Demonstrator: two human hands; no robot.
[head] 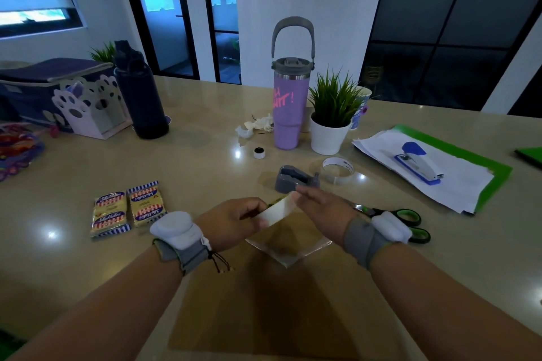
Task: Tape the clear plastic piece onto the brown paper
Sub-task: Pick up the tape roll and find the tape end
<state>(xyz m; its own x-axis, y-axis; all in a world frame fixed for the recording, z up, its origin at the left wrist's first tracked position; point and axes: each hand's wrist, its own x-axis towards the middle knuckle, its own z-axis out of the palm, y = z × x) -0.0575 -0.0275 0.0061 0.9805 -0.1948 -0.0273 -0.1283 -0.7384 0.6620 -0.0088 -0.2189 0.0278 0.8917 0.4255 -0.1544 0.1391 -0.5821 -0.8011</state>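
Note:
A sheet of brown paper (264, 308) lies flat on the table in front of me. On its far end rests the clear plastic piece (290, 246), square and shiny at its edges. Just above the plastic I hold a pale strip of tape (278, 209) stretched between both hands. My left hand (231, 223) pinches its near end, and my right hand (322, 208) grips its far end with the fingers closed on it.
A grey tape dispenser (296, 179) and a clear tape roll (338, 168) sit just beyond my hands. Green-handled scissors (396, 220) lie under my right wrist. Snack packets (129, 208), a purple tumbler (289, 102), a potted plant (331, 123), a stapler (419, 161) on papers and a dark bottle (140, 91) stand around.

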